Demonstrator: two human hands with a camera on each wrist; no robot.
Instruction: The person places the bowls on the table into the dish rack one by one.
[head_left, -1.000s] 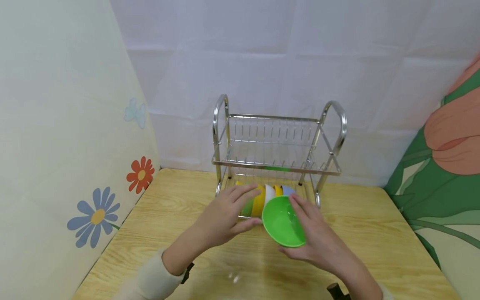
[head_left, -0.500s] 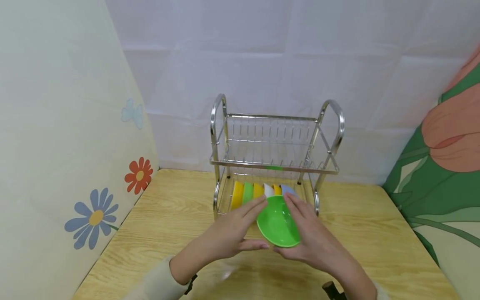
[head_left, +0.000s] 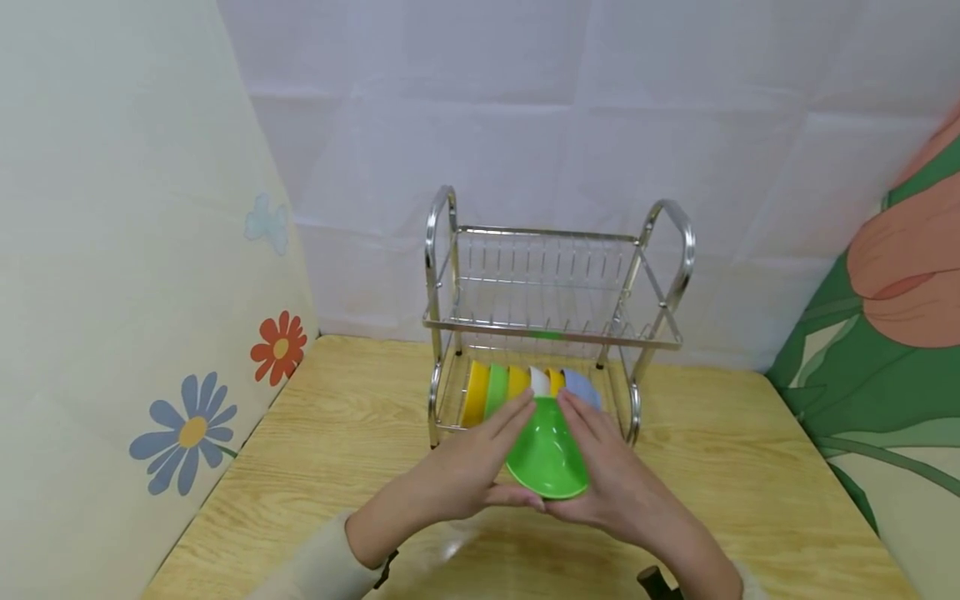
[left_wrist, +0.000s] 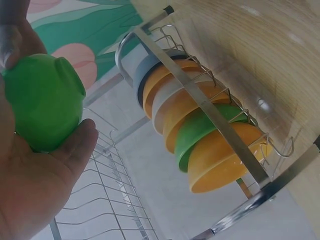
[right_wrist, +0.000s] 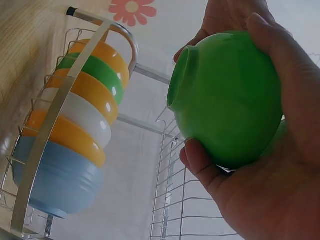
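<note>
A green bowl point(head_left: 547, 450) is held between both hands above the table, in front of the dish rack, its inside facing the head camera. My left hand point(head_left: 472, 467) holds its left side, fingers near the top of the rim and thumb low. On the other side my right hand point(head_left: 615, 471) grips it between fingers and thumb. Both thumbs nearly meet below the bowl. The wrist views show its rounded outside and foot ring, with the left hand point(left_wrist: 40, 185) and right hand point(right_wrist: 280, 195) around it.
A two-tier metal dish rack point(head_left: 487, 327) stands at the back of the wooden table point(head_left: 360, 400). On its lower tier several bowls stand on edge in a row, from a yellow bowl point(right_wrist: 107, 55) to a blue bowl point(right_wrist: 60, 175). Patterned panels flank both sides.
The green bowl has shifted left in my right hand and tilted. My left hand, earlier apart from it, has moved right and now holds its left side.
</note>
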